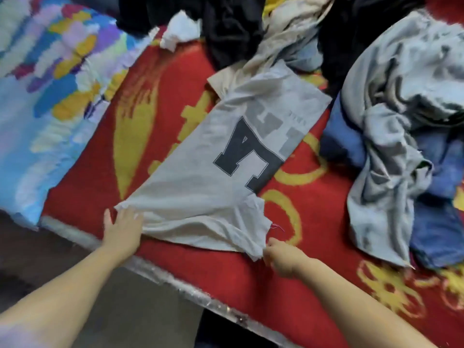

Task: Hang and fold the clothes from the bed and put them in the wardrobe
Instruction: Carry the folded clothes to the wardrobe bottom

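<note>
A light grey T-shirt (200,187) with a big dark letter on it lies folded long and narrow on the red and yellow blanket (160,101) of the bed, close to the bed's near edge. The left hand (123,228) lies flat with straight fingers on the shirt's near left corner, and the right hand (282,256) pinches the near right corner. Farther off sit a grey garment (401,126) over blue clothes (437,222), dark clothes (226,23), and a bright colourful sheet (45,79) on the left.
</note>
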Demonstrator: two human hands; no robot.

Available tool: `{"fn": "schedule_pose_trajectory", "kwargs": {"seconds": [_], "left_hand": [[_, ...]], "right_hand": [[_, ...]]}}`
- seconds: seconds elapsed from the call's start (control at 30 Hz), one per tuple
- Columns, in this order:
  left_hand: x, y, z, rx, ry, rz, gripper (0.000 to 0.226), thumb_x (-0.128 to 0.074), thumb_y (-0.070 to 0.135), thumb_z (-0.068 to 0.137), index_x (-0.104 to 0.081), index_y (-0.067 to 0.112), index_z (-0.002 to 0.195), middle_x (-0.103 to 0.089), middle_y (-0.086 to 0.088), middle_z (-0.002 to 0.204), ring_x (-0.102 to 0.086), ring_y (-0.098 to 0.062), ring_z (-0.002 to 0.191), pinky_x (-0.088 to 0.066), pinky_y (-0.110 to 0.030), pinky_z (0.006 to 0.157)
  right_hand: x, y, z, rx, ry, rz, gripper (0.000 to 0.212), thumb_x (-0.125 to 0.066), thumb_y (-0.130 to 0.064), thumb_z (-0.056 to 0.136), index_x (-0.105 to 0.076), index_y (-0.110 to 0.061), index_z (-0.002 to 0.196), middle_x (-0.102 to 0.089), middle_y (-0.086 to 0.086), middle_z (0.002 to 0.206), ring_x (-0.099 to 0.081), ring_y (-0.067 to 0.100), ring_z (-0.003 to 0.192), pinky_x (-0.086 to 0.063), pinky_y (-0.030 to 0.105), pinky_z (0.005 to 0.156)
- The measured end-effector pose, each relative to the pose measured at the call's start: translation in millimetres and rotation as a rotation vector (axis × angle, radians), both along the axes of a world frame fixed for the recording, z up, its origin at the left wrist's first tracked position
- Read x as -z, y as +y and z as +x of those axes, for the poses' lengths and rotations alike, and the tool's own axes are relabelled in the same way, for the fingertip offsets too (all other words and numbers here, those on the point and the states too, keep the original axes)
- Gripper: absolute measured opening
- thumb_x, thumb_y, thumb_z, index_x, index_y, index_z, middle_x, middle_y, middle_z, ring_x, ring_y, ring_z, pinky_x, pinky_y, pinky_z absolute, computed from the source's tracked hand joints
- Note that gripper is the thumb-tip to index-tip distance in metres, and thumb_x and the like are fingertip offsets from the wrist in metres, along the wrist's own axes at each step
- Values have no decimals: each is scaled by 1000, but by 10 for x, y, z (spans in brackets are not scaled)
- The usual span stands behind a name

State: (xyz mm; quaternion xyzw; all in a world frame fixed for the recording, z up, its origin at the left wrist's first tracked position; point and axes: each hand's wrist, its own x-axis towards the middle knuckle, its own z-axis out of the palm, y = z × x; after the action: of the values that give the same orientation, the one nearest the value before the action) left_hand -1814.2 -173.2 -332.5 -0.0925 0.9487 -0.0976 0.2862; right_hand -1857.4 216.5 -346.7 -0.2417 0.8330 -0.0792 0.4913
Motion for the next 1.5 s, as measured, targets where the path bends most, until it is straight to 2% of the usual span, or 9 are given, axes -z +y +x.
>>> {"fn": "schedule_pose_trajectory", "kwargs": {"seconds": [0.2, 0.33, 0.57, 0.77, 0.9, 1.07, 1.17, 1.27, 1.5], "left_hand": [[226, 1025, 146, 370, 228, 269, 44, -63, 12, 65, -69, 11, 109, -66, -13, 107, -66, -30, 95, -48, -52, 91], [339, 1482, 98, 230, 235, 384, 69, -90, 20, 45, -70, 9, 110, -67, -11, 100, -68, -30, 89, -55, -44, 79], [394, 1381, 19, 401, 330, 550, 32, -78, 0, 54, -57, 18, 69, -52, 6, 62, -54, -18, 55, -29, -27, 66], [512, 1371, 358, 369, 135, 557, 34, -88, 22, 53, -66, 22, 78, -58, 10, 67, -57, -9, 56, -35, -19, 60], [483, 1363, 253, -1, 99, 704, 18, -56, 22, 91, -59, 17, 108, -61, 3, 101, -59, -18, 92, -42, -28, 74], [375, 962, -118, -264, 358, 634, 25, -51, 9, 92, -57, 8, 116, -57, -7, 113, -54, -27, 103, -44, -36, 80], [422, 541, -435, -328, 330, 420, 53, -58, 15, 88, -43, 5, 138, -44, -16, 139, -40, -34, 128, -34, -44, 104], [521, 149, -678, -466, 139, 345, 78, -63, 34, 86, -22, 11, 148, -27, -13, 151, -28, -31, 138, -24, -44, 112], [610, -267, -789, -373, -61, 391, 64, -64, 45, 82, -33, 12, 128, -60, -10, 120, -57, -31, 109, -38, -40, 89]], "right_hand": [[159, 229, -220, 483, 192, -74, 19, -49, -9, 89, -64, -13, 102, -64, 7, 106, -61, 28, 98, -46, 34, 80], [189, -52, -505, 715, 159, -239, 27, -60, -24, 91, -58, -18, 117, -63, -4, 98, -59, 16, 87, -42, 27, 72], [215, -380, -578, 663, 255, -277, 27, -52, -17, 86, -35, -20, 65, -40, -4, 65, -40, 16, 65, -31, 30, 57], [198, -303, -722, 796, 347, -439, 4, -53, -22, 95, -49, -22, 95, -54, -8, 73, -53, 9, 66, -36, 16, 55], [369, -174, -708, 915, 331, -218, 31, -58, -31, 92, -51, -18, 119, -53, 0, 109, -53, 17, 94, -44, 35, 77], [361, -375, -378, 1066, 125, -117, 56, -63, -42, 87, -41, -8, 126, -55, 2, 107, -57, 30, 106, -42, 35, 75], [392, -461, -253, 1127, -16, 24, 52, -61, -44, 86, -44, -8, 119, -57, 4, 105, -59, 31, 104, -42, 34, 73], [340, -471, -238, 1247, -146, -93, 10, -62, -23, 86, -60, -13, 83, -65, 6, 90, -63, 18, 79, -47, 25, 63], [-153, -1172, -188, 1186, 360, -291, 20, -60, -11, 83, -50, -19, 98, -57, 1, 82, -50, 21, 70, -31, 28, 59]]}}
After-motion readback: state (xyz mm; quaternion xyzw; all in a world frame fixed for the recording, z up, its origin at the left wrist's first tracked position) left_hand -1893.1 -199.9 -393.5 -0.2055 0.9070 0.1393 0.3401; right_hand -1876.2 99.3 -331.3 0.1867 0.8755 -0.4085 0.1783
